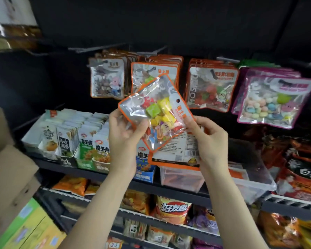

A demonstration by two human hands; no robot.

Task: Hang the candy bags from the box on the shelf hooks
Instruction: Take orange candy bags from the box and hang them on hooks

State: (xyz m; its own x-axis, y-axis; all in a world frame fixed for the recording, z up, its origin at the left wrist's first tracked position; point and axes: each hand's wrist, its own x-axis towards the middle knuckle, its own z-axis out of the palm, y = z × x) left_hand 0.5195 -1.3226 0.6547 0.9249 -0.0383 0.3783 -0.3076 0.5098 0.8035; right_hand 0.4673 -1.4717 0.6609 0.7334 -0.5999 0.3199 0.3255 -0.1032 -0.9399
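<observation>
Both hands up at the shelf. Left hand (123, 131) pinches the lower-left edge of the candy bag (155, 112); right hand (207, 139) pinches its header end, fingers clasped round that bag and a second bag (176, 151) behind it. Bag is tilted, hang hole (178, 100) facing right, in front of the matching hung bags (155, 72).

Risks as I judge them: the hole is turned away from the hook (151, 53), so I may miss it; the slick film may slip; the rear bag could drop.
</observation>
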